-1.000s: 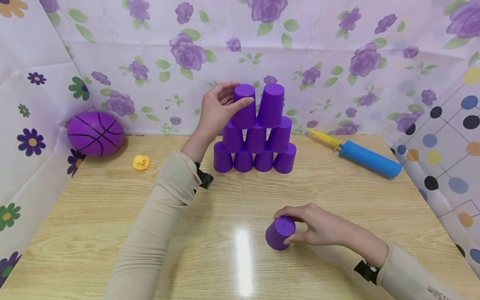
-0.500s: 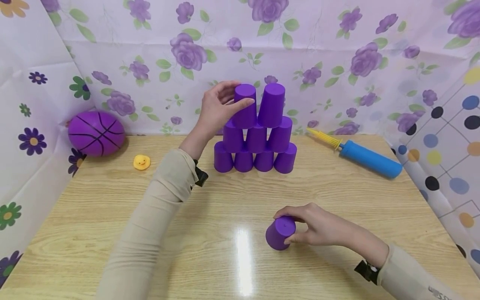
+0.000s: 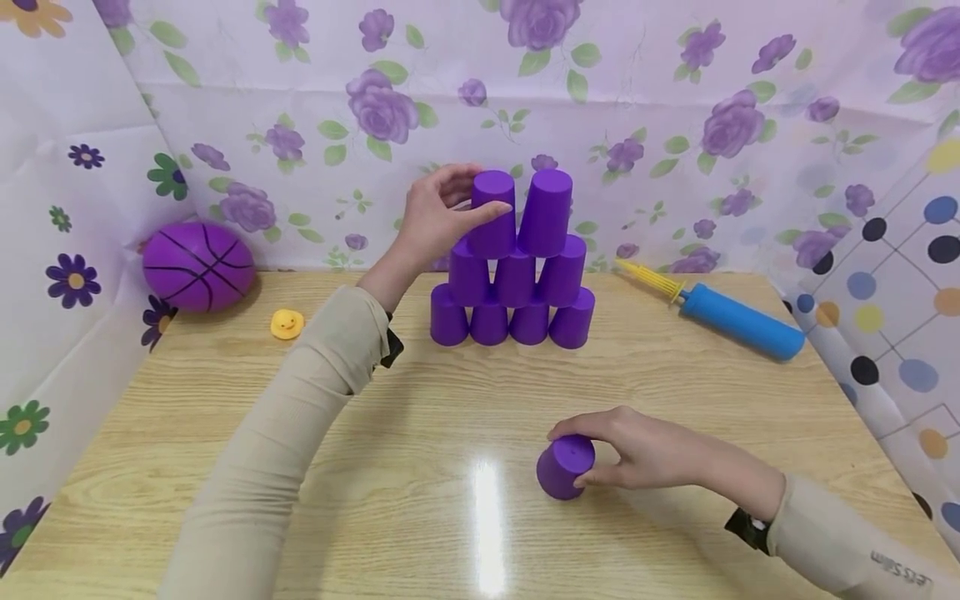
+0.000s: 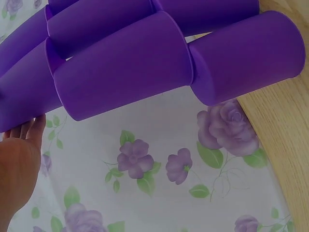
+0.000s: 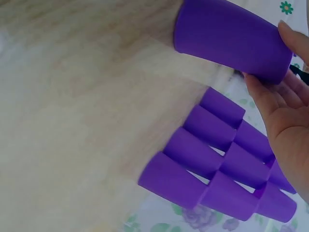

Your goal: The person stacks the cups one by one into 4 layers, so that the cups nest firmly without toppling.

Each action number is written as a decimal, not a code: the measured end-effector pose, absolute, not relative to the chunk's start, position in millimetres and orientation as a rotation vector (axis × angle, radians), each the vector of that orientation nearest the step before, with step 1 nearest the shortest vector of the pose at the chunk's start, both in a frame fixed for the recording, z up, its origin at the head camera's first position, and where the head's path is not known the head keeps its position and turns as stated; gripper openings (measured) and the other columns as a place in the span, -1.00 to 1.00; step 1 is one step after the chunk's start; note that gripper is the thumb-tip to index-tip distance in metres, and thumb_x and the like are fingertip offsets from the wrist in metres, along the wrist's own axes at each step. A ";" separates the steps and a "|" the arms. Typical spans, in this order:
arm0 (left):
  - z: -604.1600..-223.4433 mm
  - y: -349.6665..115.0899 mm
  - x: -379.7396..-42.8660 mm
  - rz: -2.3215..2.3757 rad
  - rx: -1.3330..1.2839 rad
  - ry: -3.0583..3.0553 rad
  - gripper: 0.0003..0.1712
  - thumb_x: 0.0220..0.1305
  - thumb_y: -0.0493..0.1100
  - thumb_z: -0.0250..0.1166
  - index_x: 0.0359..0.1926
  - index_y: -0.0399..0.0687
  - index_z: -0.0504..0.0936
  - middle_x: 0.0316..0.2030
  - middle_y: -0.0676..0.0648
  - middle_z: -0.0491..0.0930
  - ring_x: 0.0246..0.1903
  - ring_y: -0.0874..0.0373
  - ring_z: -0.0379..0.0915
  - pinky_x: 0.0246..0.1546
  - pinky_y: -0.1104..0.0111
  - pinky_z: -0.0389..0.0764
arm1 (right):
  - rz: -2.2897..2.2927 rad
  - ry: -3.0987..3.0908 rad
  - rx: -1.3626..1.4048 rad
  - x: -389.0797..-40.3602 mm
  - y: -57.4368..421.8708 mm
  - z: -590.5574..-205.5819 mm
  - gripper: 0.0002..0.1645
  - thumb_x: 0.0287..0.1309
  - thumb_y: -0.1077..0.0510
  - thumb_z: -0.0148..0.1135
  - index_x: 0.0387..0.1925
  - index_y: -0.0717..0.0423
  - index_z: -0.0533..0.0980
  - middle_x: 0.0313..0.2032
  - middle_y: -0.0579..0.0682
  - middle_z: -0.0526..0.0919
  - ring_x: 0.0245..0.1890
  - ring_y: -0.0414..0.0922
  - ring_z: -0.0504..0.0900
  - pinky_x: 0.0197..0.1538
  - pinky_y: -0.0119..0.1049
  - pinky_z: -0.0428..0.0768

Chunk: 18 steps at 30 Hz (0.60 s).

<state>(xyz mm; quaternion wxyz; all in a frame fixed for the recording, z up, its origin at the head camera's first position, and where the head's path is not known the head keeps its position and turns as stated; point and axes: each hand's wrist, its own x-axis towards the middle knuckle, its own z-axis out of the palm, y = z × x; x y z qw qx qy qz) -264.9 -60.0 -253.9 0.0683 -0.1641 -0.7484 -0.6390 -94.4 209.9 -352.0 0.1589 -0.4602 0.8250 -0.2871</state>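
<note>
Purple upside-down cups form a pyramid at the back of the table: several in the bottom row, three in the middle row, two on top. My left hand grips the top-left cup, thumb across its front and fingers at its far side. To its right stands the other top cup. Nearer the front, my right hand holds a single upside-down purple cup by its closed end between thumb and fingers. In the right wrist view this cup shows large, with the pyramid beyond it.
A purple ball with black lines sits at the back left, a small yellow rubber duck close by. On the right lies a blue hand pump with a yellow nozzle end. Flowered cloth hangs behind the table.
The left forearm has swung a little outward to the left while its hand stays on the top-left cup. The right hand and its cup sit slightly further right, as the view itself shifts slightly.
</note>
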 end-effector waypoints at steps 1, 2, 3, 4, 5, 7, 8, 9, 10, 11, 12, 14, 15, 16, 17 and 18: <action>-254.3 -60.0 -265.0 -1.929 -0.494 -2.250 -0.30 -0.12 -0.16 0.53 0.10 -0.16 0.50 -0.03 -0.11 0.60 -0.03 0.18 0.54 -0.02 0.47 0.57 | -0.805 2.355 -1.325 -94.7 209.9 -349.7 -0.49 0.14 -0.02 0.27 0.11 0.02 0.43 0.02 -0.12 0.58 -0.04 -0.29 0.57 0.00 -0.40 0.60; -254.6 -60.0 -265.2 -1.931 -0.490 -2.250 -0.30 -0.13 -0.16 0.53 0.10 -0.17 0.50 -0.02 -0.11 0.59 -0.03 0.19 0.54 -0.02 0.48 0.57 | -0.791 2.353 -1.333 -95.1 209.7 -346.6 -0.49 0.14 -0.03 0.26 0.11 0.01 0.43 0.02 -0.13 0.57 -0.03 -0.29 0.56 0.01 -0.40 0.60; -254.8 -60.1 -265.1 -1.931 -0.491 -2.247 -0.30 -0.13 -0.16 0.53 0.11 -0.17 0.50 -0.02 -0.11 0.59 -0.03 0.19 0.54 -0.02 0.48 0.57 | -0.774 2.357 -1.340 -95.5 209.4 -342.8 -0.48 0.14 -0.05 0.26 0.12 0.00 0.43 0.03 -0.14 0.57 -0.02 -0.30 0.56 0.01 -0.40 0.60; -255.1 -60.3 -265.2 -1.929 -0.492 -2.246 -0.30 -0.12 -0.16 0.53 0.11 -0.18 0.50 -0.01 -0.11 0.59 -0.02 0.19 0.54 -0.02 0.48 0.57 | -0.762 2.361 -1.351 -96.1 208.8 -338.5 -0.48 0.15 -0.06 0.26 0.12 0.00 0.43 0.03 -0.15 0.57 -0.02 -0.29 0.56 0.01 -0.40 0.60; -255.3 -60.6 -265.2 -1.924 -0.493 -2.246 -0.30 -0.12 -0.16 0.53 0.11 -0.18 0.50 -0.01 -0.11 0.59 -0.02 0.19 0.54 -0.02 0.48 0.57 | -0.752 2.364 -1.356 -96.8 208.4 -333.6 -0.48 0.15 -0.07 0.25 0.12 -0.01 0.43 0.03 -0.15 0.57 -0.02 -0.30 0.56 0.01 -0.40 0.60; -255.3 -61.2 -265.3 -1.910 -0.497 -2.248 -0.30 -0.12 -0.16 0.53 0.11 -0.18 0.50 -0.01 -0.11 0.59 -0.02 0.20 0.54 -0.01 0.49 0.56 | -0.730 2.377 -1.368 -98.5 207.8 -321.6 -0.46 0.16 -0.09 0.23 0.13 0.00 0.42 0.03 -0.15 0.57 -0.02 -0.30 0.56 0.00 -0.40 0.60; -255.2 -61.5 -265.3 -1.907 -0.499 -2.249 -0.30 -0.12 -0.15 0.53 0.11 -0.18 0.50 -0.01 -0.11 0.59 -0.02 0.20 0.54 -0.01 0.49 0.56 | -0.714 2.387 -1.374 -99.7 207.6 -314.9 -0.45 0.16 -0.10 0.22 0.14 0.01 0.42 0.04 -0.15 0.57 -0.01 -0.29 0.56 0.00 -0.39 0.60; -255.2 -61.8 -265.3 -1.905 -0.504 -2.246 -0.30 -0.12 -0.15 0.53 0.10 -0.18 0.50 -0.01 -0.11 0.59 -0.02 0.20 0.54 -0.01 0.49 0.56 | -0.699 2.398 -1.388 -101.1 207.2 -308.0 -0.45 0.17 -0.11 0.22 0.14 0.02 0.42 0.05 -0.13 0.57 -0.01 -0.29 0.56 0.00 -0.38 0.60; -255.3 -61.9 -265.5 -1.904 -0.507 -2.245 -0.31 -0.12 -0.16 0.53 0.10 -0.18 0.50 -0.01 -0.12 0.59 -0.02 0.20 0.54 -0.01 0.49 0.56 | -0.683 2.412 -1.402 -102.6 207.1 -301.0 -0.45 0.17 -0.11 0.21 0.14 0.02 0.42 0.05 -0.12 0.57 -0.01 -0.28 0.56 0.00 -0.37 0.61; -255.3 -62.3 -265.5 -1.904 -0.510 -2.241 -0.31 -0.12 -0.16 0.53 0.10 -0.18 0.51 -0.01 -0.12 0.59 -0.02 0.19 0.54 -0.01 0.49 0.56 | -0.666 2.428 -1.419 -104.4 207.0 -294.2 -0.44 0.18 -0.10 0.21 0.15 0.03 0.42 0.05 -0.11 0.57 -0.01 -0.27 0.56 -0.01 -0.36 0.61; -255.4 -62.5 -265.6 -1.904 -0.513 -2.239 -0.31 -0.12 -0.16 0.53 0.10 -0.18 0.51 -0.02 -0.12 0.59 -0.03 0.20 0.54 -0.01 0.49 0.56 | -0.650 2.444 -1.433 -106.4 207.0 -287.3 -0.44 0.18 -0.10 0.21 0.16 0.04 0.41 0.06 -0.10 0.57 -0.01 -0.26 0.57 -0.01 -0.35 0.61; -255.9 -62.9 -265.8 -1.903 -0.517 -2.238 -0.32 -0.11 -0.16 0.52 0.09 -0.18 0.51 -0.02 -0.11 0.59 -0.03 0.20 0.54 -0.01 0.48 0.56 | -0.620 2.488 -1.486 -111.3 207.1 -274.5 -0.45 0.18 -0.06 0.22 0.15 0.07 0.42 0.05 -0.07 0.58 -0.01 -0.22 0.57 -0.01 -0.30 0.62; -256.1 -63.1 -265.7 -1.900 -0.520 -2.238 -0.32 -0.11 -0.16 0.52 0.09 -0.18 0.51 -0.02 -0.11 0.59 -0.03 0.20 0.54 -0.01 0.49 0.56 | -0.605 2.510 -1.498 -113.8 207.5 -267.9 -0.45 0.18 -0.05 0.22 0.16 0.07 0.41 0.05 -0.08 0.58 -0.02 -0.22 0.58 -0.02 -0.30 0.62; -256.3 -63.0 -265.8 -1.899 -0.521 -2.240 -0.32 -0.11 -0.15 0.52 0.09 -0.18 0.51 -0.02 -0.11 0.59 -0.03 0.20 0.54 -0.01 0.49 0.56 | -0.599 2.530 -1.496 -116.5 208.3 -261.6 -0.45 0.19 -0.04 0.22 0.17 0.05 0.40 0.05 -0.10 0.57 -0.01 -0.22 0.57 -0.01 -0.29 0.62; -256.6 -63.0 -265.9 -1.900 -0.525 -2.237 -0.33 -0.11 -0.16 0.52 0.09 -0.18 0.51 -0.02 -0.12 0.59 -0.03 0.20 0.54 -0.01 0.49 0.56 | -0.595 2.548 -1.491 -119.4 209.0 -255.4 -0.45 0.19 -0.03 0.22 0.18 0.04 0.39 0.06 -0.12 0.56 0.00 -0.23 0.56 0.00 -0.28 0.62; -256.9 -62.8 -266.1 -1.902 -0.529 -2.234 -0.33 -0.11 -0.16 0.52 0.09 -0.18 0.51 -0.02 -0.12 0.59 -0.03 0.20 0.54 -0.01 0.49 0.56 | -0.596 2.569 -1.487 -122.4 209.7 -249.0 -0.45 0.19 -0.02 0.23 0.19 0.03 0.39 0.06 -0.14 0.56 0.00 -0.24 0.55 0.00 -0.28 0.61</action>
